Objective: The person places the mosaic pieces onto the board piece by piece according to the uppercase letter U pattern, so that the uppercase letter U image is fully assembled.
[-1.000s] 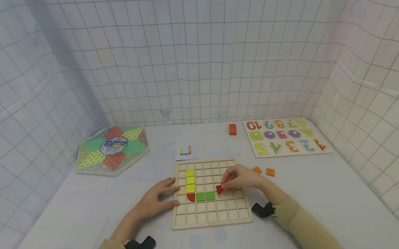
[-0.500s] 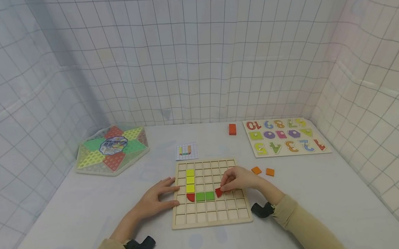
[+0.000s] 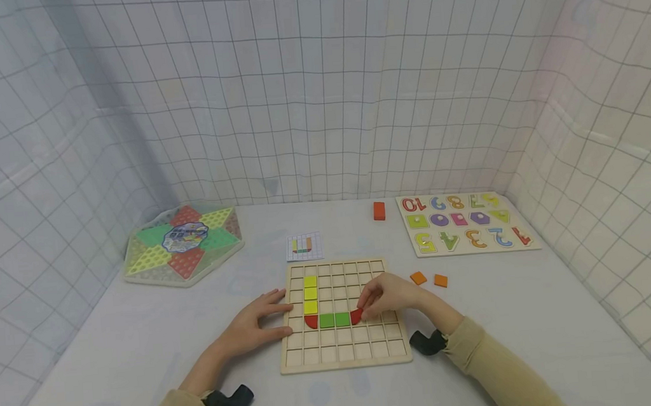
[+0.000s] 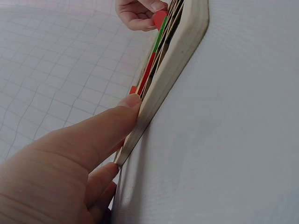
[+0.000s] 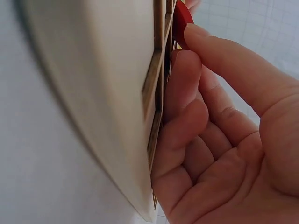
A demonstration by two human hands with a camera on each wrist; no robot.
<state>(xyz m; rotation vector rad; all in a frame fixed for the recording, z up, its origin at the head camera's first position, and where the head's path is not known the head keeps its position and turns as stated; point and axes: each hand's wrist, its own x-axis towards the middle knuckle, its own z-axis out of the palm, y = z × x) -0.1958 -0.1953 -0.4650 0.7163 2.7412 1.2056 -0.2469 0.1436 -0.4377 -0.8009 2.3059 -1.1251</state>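
A wooden grid board (image 3: 346, 363) lies flat before me, with a column of yellow square tiles (image 3: 310, 294) on it. Below that column sits a red rounded tile (image 3: 311, 322), followed to the right by two green tiles (image 3: 335, 320). My right hand (image 3: 391, 294) pinches another red rounded tile (image 3: 356, 316) at the cell right of the green ones. In the right wrist view this red tile (image 5: 181, 21) is tilted above the grid, under the thumb. My left hand (image 3: 255, 324) rests its fingertips on the board's left edge, its fingers spread.
A pattern card (image 3: 304, 247) lies behind the board. Two orange tiles (image 3: 429, 279) are off its right side. Farther back stand a red block (image 3: 380, 211), a number puzzle board (image 3: 470, 228) at right and a Chinese checkers board (image 3: 184, 245) at left.
My right hand has moved slightly left and down; the red tile it pinches has turned, its rounded side now facing the lower right. The left hand stays put.
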